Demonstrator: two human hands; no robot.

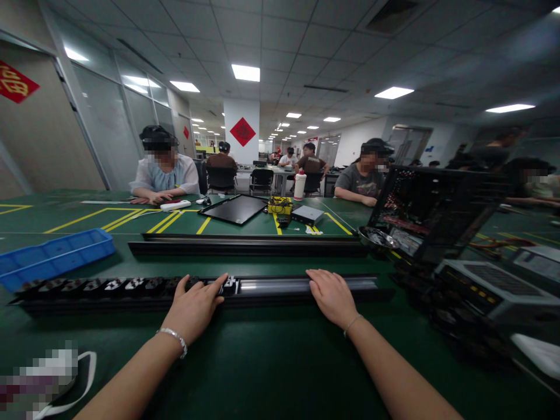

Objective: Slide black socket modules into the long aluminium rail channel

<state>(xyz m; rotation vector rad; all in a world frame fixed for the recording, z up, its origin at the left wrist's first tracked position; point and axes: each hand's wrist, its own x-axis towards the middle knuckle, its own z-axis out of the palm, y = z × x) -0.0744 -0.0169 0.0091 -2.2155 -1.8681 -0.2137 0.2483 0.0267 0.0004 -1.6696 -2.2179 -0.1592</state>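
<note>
A long black channel (280, 298) lies across the table before me. Plug-shaped modules (115, 284) with pale or dark faces fill its left part in a row. My left hand (192, 306) rests over the row, fingers spread, its index fingertip beside a black-and-white module (230, 284) at the row's right end. The parts under that palm are hidden. Farther right, my right hand (333, 297) lies across the bare part of the channel, its fingers over the far edge and closed around it; its grip is partly hidden.
Beyond lie more black channels (249, 247). A blue bin (56, 256) sits at left. An open computer case (433, 210), a metal bowl (377, 237) and a power supply (485, 289) crowd the right. Across the table are a flat black panel (236, 209) and people seated.
</note>
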